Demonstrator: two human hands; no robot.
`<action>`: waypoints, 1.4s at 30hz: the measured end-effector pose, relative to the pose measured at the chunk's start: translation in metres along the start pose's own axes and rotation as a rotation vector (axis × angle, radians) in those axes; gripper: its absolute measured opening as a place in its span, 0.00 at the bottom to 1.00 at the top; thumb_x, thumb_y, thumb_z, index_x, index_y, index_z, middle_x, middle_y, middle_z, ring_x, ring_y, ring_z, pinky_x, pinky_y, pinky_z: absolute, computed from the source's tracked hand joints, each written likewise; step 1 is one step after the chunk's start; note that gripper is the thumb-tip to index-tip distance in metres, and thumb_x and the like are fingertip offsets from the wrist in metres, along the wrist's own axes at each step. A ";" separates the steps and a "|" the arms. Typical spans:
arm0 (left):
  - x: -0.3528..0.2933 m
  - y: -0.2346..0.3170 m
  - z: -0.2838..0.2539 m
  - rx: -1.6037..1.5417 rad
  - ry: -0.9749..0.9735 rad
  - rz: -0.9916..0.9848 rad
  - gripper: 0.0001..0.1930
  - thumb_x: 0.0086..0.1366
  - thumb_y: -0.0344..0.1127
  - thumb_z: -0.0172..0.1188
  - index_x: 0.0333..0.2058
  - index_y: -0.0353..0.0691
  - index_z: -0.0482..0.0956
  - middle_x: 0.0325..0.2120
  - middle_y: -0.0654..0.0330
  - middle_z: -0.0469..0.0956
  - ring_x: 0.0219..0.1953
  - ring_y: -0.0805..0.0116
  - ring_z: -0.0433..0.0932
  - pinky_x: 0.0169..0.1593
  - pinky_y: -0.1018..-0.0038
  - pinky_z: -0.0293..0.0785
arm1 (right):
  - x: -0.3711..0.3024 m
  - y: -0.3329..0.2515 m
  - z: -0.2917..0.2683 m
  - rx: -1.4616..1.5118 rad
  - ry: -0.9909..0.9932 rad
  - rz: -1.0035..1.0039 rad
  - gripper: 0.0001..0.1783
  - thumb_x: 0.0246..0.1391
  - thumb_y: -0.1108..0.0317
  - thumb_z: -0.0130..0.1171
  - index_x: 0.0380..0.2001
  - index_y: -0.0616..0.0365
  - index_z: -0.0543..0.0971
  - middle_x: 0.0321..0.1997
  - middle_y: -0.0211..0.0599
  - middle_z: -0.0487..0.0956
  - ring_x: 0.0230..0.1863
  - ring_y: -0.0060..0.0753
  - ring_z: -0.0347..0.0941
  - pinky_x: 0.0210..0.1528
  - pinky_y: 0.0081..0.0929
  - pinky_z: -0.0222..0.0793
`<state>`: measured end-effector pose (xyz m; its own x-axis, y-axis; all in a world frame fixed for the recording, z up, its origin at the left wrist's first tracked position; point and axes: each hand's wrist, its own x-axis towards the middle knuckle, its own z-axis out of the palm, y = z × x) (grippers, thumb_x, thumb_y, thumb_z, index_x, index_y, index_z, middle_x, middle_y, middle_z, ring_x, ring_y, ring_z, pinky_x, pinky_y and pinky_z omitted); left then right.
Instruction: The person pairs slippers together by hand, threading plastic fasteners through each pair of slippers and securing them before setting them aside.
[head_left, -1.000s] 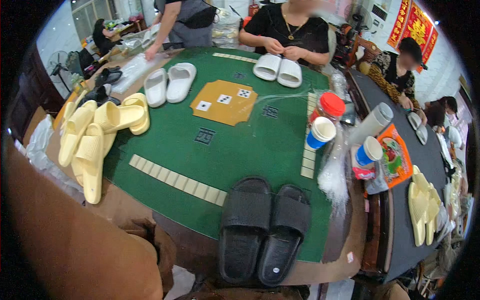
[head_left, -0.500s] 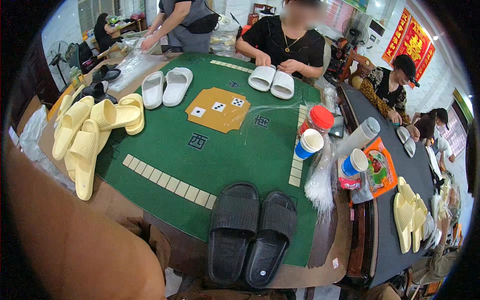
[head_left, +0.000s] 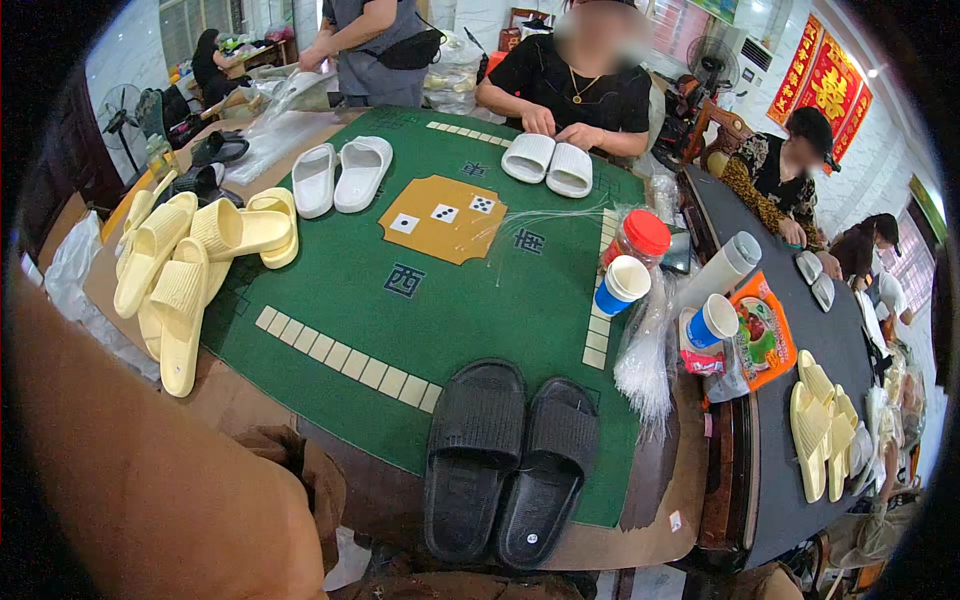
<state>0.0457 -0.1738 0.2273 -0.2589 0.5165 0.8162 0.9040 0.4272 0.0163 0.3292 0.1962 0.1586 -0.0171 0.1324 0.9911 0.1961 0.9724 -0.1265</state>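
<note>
Neither of my hands shows. A bare arm (head_left: pixel 150 440) of mine, large and close, fills the lower left and runs out past the picture's dark rim. In front of me a pair of black slide slippers, the left one (head_left: pixel 475 450) and the right one (head_left: pixel 548 470), lies side by side across the near edge of a green table mat (head_left: pixel 330 270). Several cream slippers (head_left: pixel 178 330) are heaped at the mat's left edge. Behind them sits a white pair, one slipper (head_left: pixel 315 180) beside the other (head_left: pixel 362 172).
Opposite, a seated person's hands (head_left: pixel 555 130) are at another white pair (head_left: pixel 528 157). Along the right stand a red-lidded jar (head_left: pixel 640 238), paper cups (head_left: pixel 622 284) and a bundle of clear plastic strands (head_left: pixel 645 380). A dark table (head_left: pixel 790 300) adjoins, with more cream slippers (head_left: pixel 810 425).
The whole view has shifted slightly. At the upper left, a standing person's hand has risen, with clear plastic lifted beside it. The black slippers stay in place on the mat.
</note>
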 end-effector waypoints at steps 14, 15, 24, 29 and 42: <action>-0.007 0.001 -0.008 0.080 -0.041 -0.011 0.16 0.63 0.36 0.50 0.46 0.35 0.74 0.52 0.45 0.68 0.55 0.47 0.68 0.59 0.55 0.62 | -0.017 0.004 0.004 -0.317 0.073 -0.017 0.14 0.59 0.72 0.51 0.45 0.71 0.74 0.42 0.43 0.75 0.42 0.28 0.71 0.43 0.24 0.68; -0.008 0.001 -0.008 0.085 -0.043 -0.011 0.16 0.63 0.36 0.50 0.46 0.35 0.74 0.52 0.45 0.68 0.56 0.47 0.68 0.59 0.55 0.62 | -0.018 0.004 0.004 -0.341 0.079 -0.018 0.14 0.59 0.72 0.51 0.45 0.71 0.74 0.42 0.43 0.75 0.42 0.28 0.71 0.43 0.24 0.68; -0.017 0.013 0.000 -0.002 -0.123 -0.029 0.16 0.62 0.36 0.50 0.46 0.36 0.74 0.52 0.45 0.68 0.56 0.46 0.67 0.59 0.54 0.61 | -0.010 -0.003 -0.049 -0.658 0.039 -0.069 0.14 0.59 0.72 0.51 0.45 0.71 0.74 0.42 0.43 0.75 0.42 0.28 0.71 0.42 0.24 0.67; -0.021 0.019 0.019 -0.106 -0.121 -0.027 0.16 0.62 0.36 0.50 0.46 0.36 0.75 0.53 0.45 0.68 0.56 0.46 0.67 0.59 0.54 0.61 | 0.009 -0.008 -0.084 -0.881 0.050 -0.154 0.14 0.59 0.73 0.51 0.45 0.71 0.74 0.42 0.42 0.75 0.42 0.28 0.71 0.42 0.24 0.67; 0.007 0.062 0.050 -0.377 -0.152 0.179 0.16 0.62 0.37 0.51 0.46 0.37 0.75 0.53 0.45 0.68 0.57 0.45 0.67 0.60 0.53 0.60 | -0.014 0.167 -0.069 -0.523 -0.617 0.687 0.12 0.60 0.69 0.50 0.42 0.61 0.80 0.46 0.40 0.79 0.49 0.35 0.74 0.53 0.32 0.67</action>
<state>0.0828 -0.1070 0.2054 -0.1089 0.6732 0.7314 0.9927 0.0353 0.1152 0.4294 0.3438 0.1262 -0.2083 0.8396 0.5017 0.7473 0.4676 -0.4721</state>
